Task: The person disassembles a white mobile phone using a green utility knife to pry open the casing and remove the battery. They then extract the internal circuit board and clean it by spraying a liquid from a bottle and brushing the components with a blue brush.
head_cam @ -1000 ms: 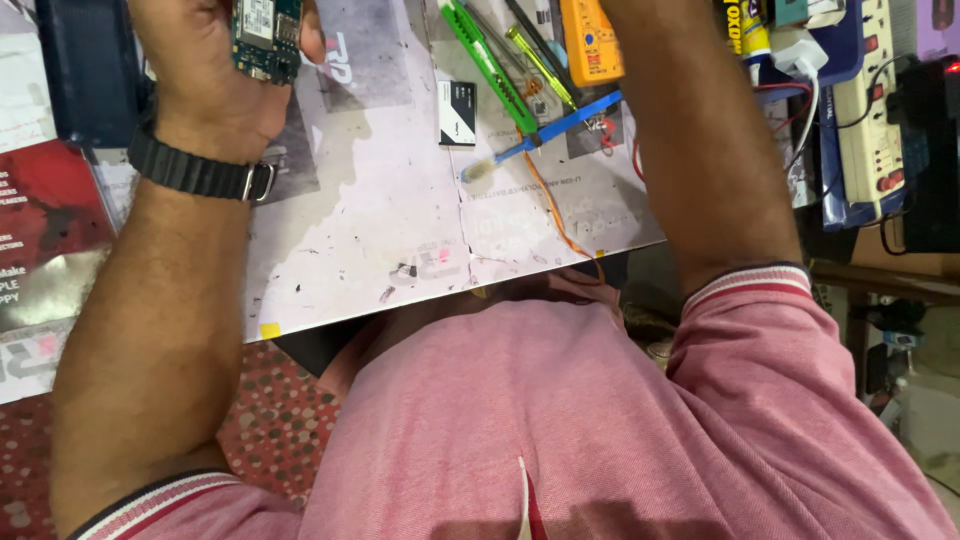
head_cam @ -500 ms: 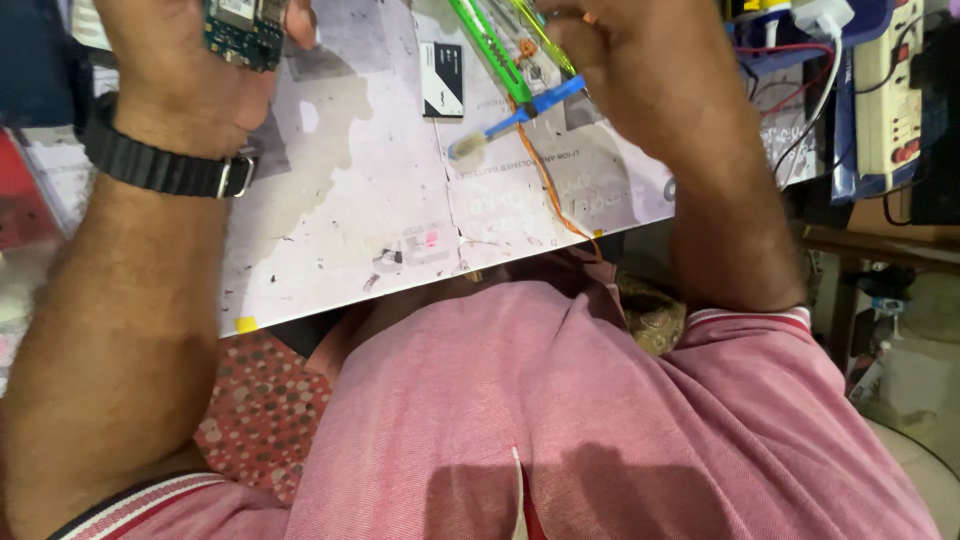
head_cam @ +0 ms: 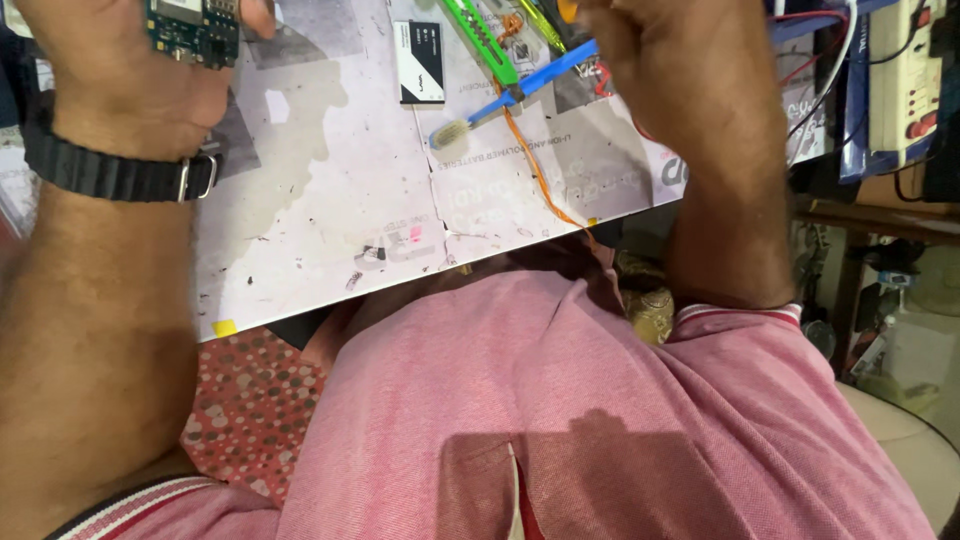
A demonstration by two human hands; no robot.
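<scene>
**Desk:** Over the stained white work mat (head_cam: 330,190) on the table, what does the left hand (head_cam: 120,70) have?

**Photographer:** A small green circuit board (head_cam: 193,28), pinched by its edges at the top of the frame, up-left of the mat's middle. The fingers are clamped on it; a black wristwatch (head_cam: 110,172) sits on that wrist, just below the hand.

**Desk:** And the right hand (head_cam: 690,75)?

**Photographer:** Raised above the mat's right end, curled closed. Whether anything is inside the fist I cannot tell; the back of the hand hides it.

**Desk:** How would that board handle?

**Photographer:** By the look of it, light, thin and stiff, but fragile, with small parts on its face. The bare edges look the safe place to hold it, as the hand does now.

**Desk:** What lies on the mat?

**Photographer:** A blue-handled brush (head_cam: 520,90) lies slanted near the mat's top centre, bristles toward its middle. Just left of it is a small black and white battery pack (head_cam: 420,62); above it, a green cutter (head_cam: 485,40). An orange wire (head_cam: 535,180) trails from the brush down to the mat's near edge.

**Desk:** Any containers?

**Photographer:** None that I can make out, so nothing to report inside one. Right of the mat stands a white power strip (head_cam: 900,80) with cables.

**Desk:** The foreground?

**Photographer:** A pink shirt (head_cam: 600,420), below the mat.
</scene>
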